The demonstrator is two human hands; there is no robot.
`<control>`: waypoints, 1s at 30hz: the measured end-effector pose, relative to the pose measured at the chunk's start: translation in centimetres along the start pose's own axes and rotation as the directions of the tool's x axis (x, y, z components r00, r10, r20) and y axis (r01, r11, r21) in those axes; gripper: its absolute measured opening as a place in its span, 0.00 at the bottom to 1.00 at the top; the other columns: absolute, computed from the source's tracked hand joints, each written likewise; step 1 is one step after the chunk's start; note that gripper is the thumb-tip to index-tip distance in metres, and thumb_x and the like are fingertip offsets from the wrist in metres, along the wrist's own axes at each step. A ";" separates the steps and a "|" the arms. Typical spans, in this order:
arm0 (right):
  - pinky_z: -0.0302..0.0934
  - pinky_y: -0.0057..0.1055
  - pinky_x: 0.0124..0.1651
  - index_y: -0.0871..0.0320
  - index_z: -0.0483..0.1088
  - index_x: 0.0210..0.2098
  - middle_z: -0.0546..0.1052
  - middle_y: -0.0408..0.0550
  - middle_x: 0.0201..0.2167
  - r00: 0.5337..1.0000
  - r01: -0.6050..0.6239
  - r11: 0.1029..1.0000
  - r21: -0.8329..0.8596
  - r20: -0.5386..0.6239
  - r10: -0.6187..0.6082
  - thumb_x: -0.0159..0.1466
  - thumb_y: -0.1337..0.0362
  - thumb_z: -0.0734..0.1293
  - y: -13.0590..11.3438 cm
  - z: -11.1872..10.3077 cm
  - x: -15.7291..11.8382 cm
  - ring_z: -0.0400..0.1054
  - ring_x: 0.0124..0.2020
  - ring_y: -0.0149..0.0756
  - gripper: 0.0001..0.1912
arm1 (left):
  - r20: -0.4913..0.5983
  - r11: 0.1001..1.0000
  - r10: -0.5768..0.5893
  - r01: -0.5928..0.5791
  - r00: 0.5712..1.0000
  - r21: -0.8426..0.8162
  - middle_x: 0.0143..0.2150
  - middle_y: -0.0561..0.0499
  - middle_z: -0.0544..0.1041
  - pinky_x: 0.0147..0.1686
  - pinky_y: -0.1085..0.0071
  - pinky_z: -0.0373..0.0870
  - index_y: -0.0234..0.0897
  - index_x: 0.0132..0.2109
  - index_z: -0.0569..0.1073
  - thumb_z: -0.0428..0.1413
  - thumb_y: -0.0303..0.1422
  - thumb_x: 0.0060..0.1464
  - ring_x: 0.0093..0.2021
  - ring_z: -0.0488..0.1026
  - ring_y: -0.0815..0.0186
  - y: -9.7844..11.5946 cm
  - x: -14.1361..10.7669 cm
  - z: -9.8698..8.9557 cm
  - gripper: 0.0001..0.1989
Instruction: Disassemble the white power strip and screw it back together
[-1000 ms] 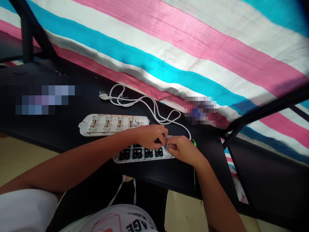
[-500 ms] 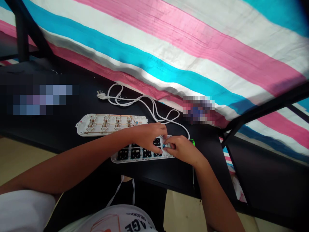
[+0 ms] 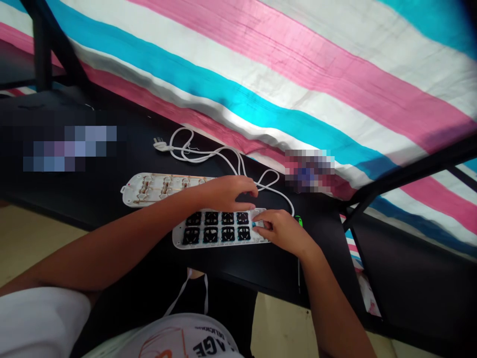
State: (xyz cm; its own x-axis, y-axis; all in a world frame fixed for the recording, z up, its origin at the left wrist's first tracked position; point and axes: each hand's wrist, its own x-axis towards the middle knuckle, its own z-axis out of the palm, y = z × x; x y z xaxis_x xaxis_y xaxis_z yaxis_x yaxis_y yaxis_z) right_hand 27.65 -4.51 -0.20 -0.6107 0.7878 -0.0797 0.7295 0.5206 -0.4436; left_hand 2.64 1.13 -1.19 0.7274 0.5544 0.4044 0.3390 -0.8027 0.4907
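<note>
An opened power strip lies in two halves on the black table. The nearer white half (image 3: 219, 243) has two rows of black socket inserts (image 3: 210, 234) facing up. My right hand (image 3: 285, 233) is at its right end, with thumb and forefinger on either side of a small blue part (image 3: 254, 224). Above the upper edge of this half is my left hand (image 3: 231, 193), fingers curved and apart with nothing between them. Behind it lies the other white half (image 3: 130, 191), with metal contact strips (image 3: 166, 185); my left hand and forearm cover its right end.
A white cord (image 3: 201, 160) with a plug (image 3: 159, 144) loops behind the halves. To the right of my right hand lies a green-handled screwdriver (image 3: 298, 220), partly hidden. Striped sheeting (image 3: 261, 107) hangs behind the table (image 3: 238, 271), beside black frame bars (image 3: 410, 169). Two patches are blurred.
My left hand has lifted away from the nearer half, up and back, uncovering more of the black inserts. My right hand stays at the blue part. The view has shifted slightly.
</note>
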 end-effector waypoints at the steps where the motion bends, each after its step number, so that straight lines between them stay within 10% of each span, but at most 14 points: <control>1: 0.54 0.29 0.35 0.55 0.80 0.44 0.73 0.41 0.26 1.000 0.005 1.000 -0.001 -0.004 -0.005 0.65 0.64 0.72 0.0 0.0 0.0 0.65 0.28 0.31 0.08 | -0.041 1.000 -0.015 0.015 0.999 0.014 0.47 0.45 0.80 0.48 0.64 0.72 0.36 0.49 0.77 0.60 0.38 0.63 0.46 0.77 0.60 -0.2 0.0 -0.7 0.12; 4: 0.55 0.29 0.34 0.55 0.81 0.44 0.74 0.42 0.26 1.000 0.025 1.000 -0.001 -0.016 -0.025 0.65 0.64 0.72 0.2 0.2 0.1 0.65 0.28 0.31 0.08 | -0.198 0.993 -0.081 0.097 0.977 0.069 0.47 0.47 0.81 0.48 0.65 0.72 0.38 0.48 0.78 0.60 0.39 0.63 0.46 0.77 0.61 -0.3 -0.5 -3.5 0.11; 6: 0.55 0.29 0.34 0.55 0.82 0.44 0.73 0.42 0.26 0.999 0.041 0.999 0.014 -0.016 -0.040 0.65 0.63 0.72 0.3 0.2 0.1 0.65 0.27 0.31 0.08 | -0.416 0.964 -0.192 0.250 0.889 0.090 0.45 0.49 0.82 0.47 0.66 0.73 0.38 0.47 0.79 0.59 0.40 0.63 0.44 0.77 0.63 0.0 -2.2 -5.4 0.11; 10: 0.57 0.29 0.34 0.55 0.83 0.45 0.77 0.43 0.27 0.998 0.053 0.992 0.112 -0.032 -0.050 0.68 0.56 0.70 0.2 -0.2 0.0 0.67 0.27 0.31 0.12 | -0.754 0.768 -0.391 0.639 0.528 0.049 0.48 0.51 0.81 0.42 0.67 0.72 0.36 0.50 0.78 0.57 0.39 0.64 0.43 0.77 0.66 0.8 -9.9 -7.2 0.14; 15: 0.61 0.31 0.36 0.56 0.83 0.37 0.83 0.47 0.33 0.986 0.034 0.990 0.138 -0.164 -0.011 0.72 0.53 0.64 0.1 -0.5 -0.2 0.72 0.32 0.36 0.19 | -0.780 0.442 -0.612 0.874 0.129 -0.202 0.50 0.57 0.81 0.45 0.59 0.71 0.45 0.59 0.75 0.52 0.50 0.64 0.49 0.78 0.56 1.6 -21.6 -5.2 0.23; 21: 0.62 0.33 0.38 0.57 0.81 0.40 0.82 0.47 0.31 0.945 -0.117 0.979 0.169 -0.286 0.162 0.70 0.52 0.65 0.0 0.4 2.3 0.73 0.32 0.39 0.17 | -0.645 0.359 -0.723 0.932 0.246 -0.046 0.48 0.51 0.83 0.46 0.62 0.73 0.42 0.50 0.81 0.52 0.45 0.62 0.44 0.79 0.56 2.4 -23.7 -4.8 0.19; 30: 0.61 0.32 0.36 0.59 0.78 0.32 0.82 0.48 0.31 0.986 -0.134 0.970 0.204 -0.070 0.151 0.66 0.55 0.67 -2.4 2.5 10.2 0.73 0.32 0.36 0.14 | -0.608 0.305 -0.749 0.952 0.262 0.034 0.42 0.45 0.84 0.47 0.61 0.73 0.39 0.50 0.82 0.49 0.39 0.61 0.41 0.80 0.53 1.1 -20.8 -4.4 0.20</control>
State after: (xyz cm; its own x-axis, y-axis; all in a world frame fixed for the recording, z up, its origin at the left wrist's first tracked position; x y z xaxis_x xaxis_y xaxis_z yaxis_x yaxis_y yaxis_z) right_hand 18.87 1.47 -2.22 -0.4707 0.8784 -0.0832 0.7263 0.3322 -0.6017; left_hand -14.73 -10.31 -5.61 -0.4260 0.8806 0.2075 0.8160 0.2749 0.5086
